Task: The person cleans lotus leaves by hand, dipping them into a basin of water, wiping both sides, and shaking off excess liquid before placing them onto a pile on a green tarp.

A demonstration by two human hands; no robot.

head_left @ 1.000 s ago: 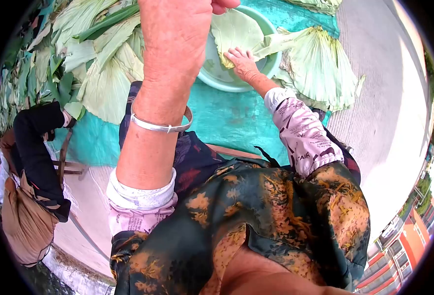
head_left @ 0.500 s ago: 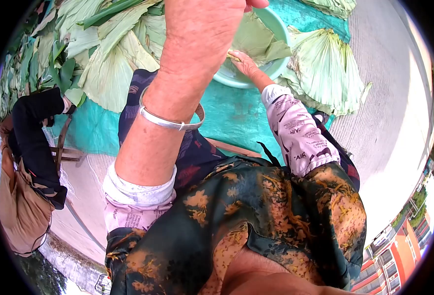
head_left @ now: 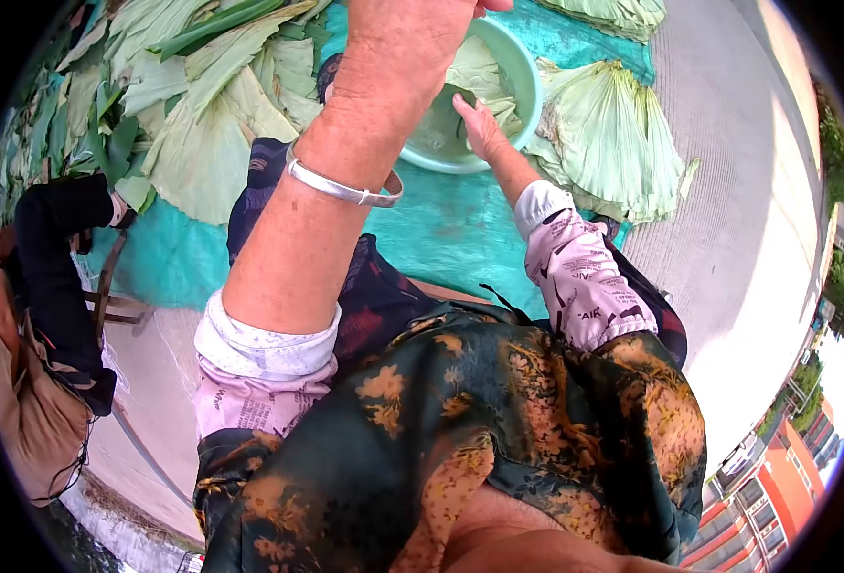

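Left hand (head_left: 410, 36) raised, right hand (head_left: 484, 126) reaching forward.

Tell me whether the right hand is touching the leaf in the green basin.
Touching. The head view shows the right hand resting directly on the leaf inside the basin, with no gap visible between them.

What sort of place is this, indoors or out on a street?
Most likely an outdoor paved yard or roadside work spot: sunlit concrete ground, a teal tarp spread on it with large green leaves piled on top, and buildings beyond.
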